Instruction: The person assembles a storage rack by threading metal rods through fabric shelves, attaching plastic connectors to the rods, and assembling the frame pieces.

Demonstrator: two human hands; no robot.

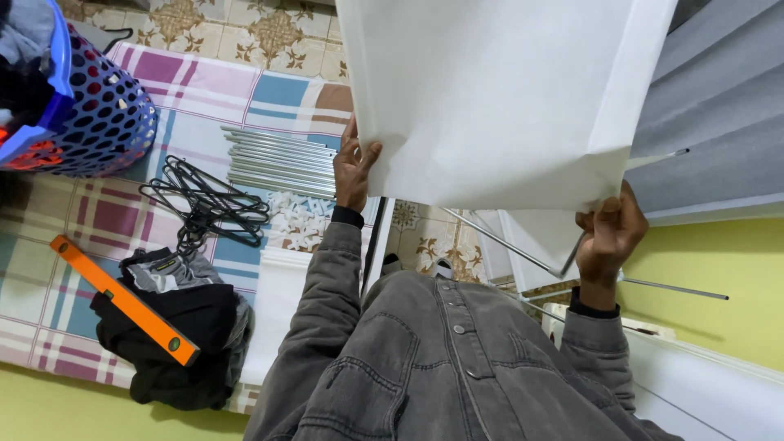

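Note:
A large white fabric sheet point(498, 90) hangs in front of me, filling the upper middle of the head view. My left hand point(353, 167) grips its lower left edge, fingers curled over the cloth. My right hand point(608, 233) pinches the lower right corner of the sheet, next to a thin metal rod point(523, 253) that slants below the cloth. Both arms wear grey denim sleeves point(335, 302).
On a plaid blanket point(204, 90) lie a bundle of metal tubes point(282, 159), black wire hangers point(208, 200), an orange spirit level point(122, 298) on dark clothing point(184, 322), and a blue perforated basket point(90, 106). Grey fabric point(719, 106) is at right.

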